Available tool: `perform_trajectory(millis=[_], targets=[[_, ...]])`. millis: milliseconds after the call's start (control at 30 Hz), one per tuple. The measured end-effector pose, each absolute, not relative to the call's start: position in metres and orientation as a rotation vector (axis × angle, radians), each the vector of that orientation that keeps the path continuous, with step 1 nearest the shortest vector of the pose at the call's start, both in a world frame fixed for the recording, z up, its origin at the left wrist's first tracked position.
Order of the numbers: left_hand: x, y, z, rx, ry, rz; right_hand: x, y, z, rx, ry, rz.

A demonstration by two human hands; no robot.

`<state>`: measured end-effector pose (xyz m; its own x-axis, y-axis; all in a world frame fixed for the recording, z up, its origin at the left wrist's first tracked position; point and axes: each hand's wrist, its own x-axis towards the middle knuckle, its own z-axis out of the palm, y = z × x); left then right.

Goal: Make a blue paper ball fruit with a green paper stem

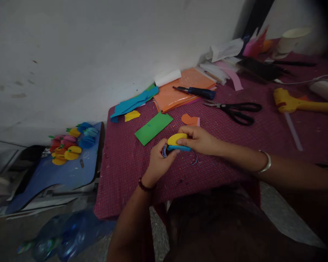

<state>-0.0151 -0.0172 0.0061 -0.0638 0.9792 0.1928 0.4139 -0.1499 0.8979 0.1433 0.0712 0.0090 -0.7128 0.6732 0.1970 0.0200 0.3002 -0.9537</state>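
A string of dark beads [146, 185] circled the left wrist, and a pale bangle [267, 162] sat on the right forearm. The left hand [161, 158] had its thumb and fingers clamped on a blue piece [180, 148], with a curved, multicoloured edge at its left end too small to make out. The right hand [200, 140] pinched a yellow piece [177, 139] between thumb and fingers, right against the blue one; whether the two were joined, I could not tell. Both pieces were held between the hands, over the red checked table [125, 174].

Just beyond lay a green sheet [154, 128], to the left, and an orange scrap [190, 119], close to the right hand's knuckles. Farther right were scissors [223, 106], handles to the right, and a yellow glue gun [285, 102] with a pale stick [293, 131] reaching from it.

Past the green sheet were a yellow scrap [132, 115] and blue strips [136, 101]. Off the table's left side, colourful folded shapes [72, 153] sat on a blue board [51, 173]. A knife [200, 92] rested on orange sheets [173, 99], near a white roll [168, 77]. Farthest back, on the right, stood a pale cup [291, 40]
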Motion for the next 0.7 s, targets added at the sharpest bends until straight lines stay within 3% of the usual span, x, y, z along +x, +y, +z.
perform_trajectory(millis=[267, 533, 700], targets=[[-0.013, -0.013, 0.002, 1.465, 1.377, 1.179, 0.139, 0.068, 0.003, -0.745, -1.963, 1.184], [-0.019, -0.017, 0.004, 1.699, 1.59, 1.158, 0.146, 0.08, 0.011, -0.483, -1.911, 1.717], [-0.027, -0.016, 0.001, 2.141, 1.806, 1.196, 0.15, 0.086, 0.012, -0.445, -1.827, 1.769]])
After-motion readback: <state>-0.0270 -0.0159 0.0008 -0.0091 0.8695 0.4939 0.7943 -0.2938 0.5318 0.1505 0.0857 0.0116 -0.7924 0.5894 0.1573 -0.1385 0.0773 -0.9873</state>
